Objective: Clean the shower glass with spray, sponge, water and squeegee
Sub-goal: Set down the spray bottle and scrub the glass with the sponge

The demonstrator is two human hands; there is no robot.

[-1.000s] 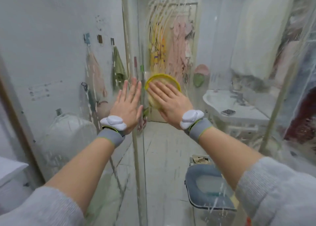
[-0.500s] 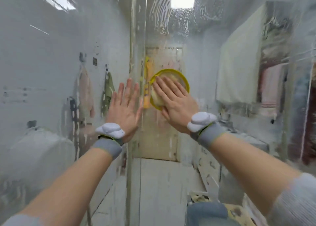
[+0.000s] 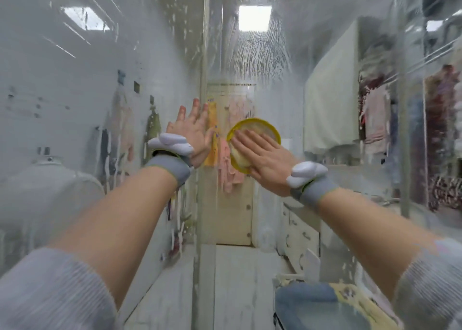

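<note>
right hand (image 3: 262, 154): flat, fingers straight, pressing the sponge (image 3: 252, 142) to scrub soapy shower glass (image 3: 262, 54)
left hand (image 3: 192, 134): spread flat, bracing the glass

Right hand (image 3: 262, 158) flat on sponge (image 3: 252, 143), left hand (image 3: 192, 134) flat on soapy glass (image 3: 260, 62)

arms: both stretched forward, grey sleeves pushed up | wrists: grey band with white device on each | left hand (image 3: 192, 132): flat, fingers straight, pointing up, left of the sponge (image 3: 260, 129) | right hand (image 3: 262, 154): flat on the sponge, fingers straight, angled up-left
</note>
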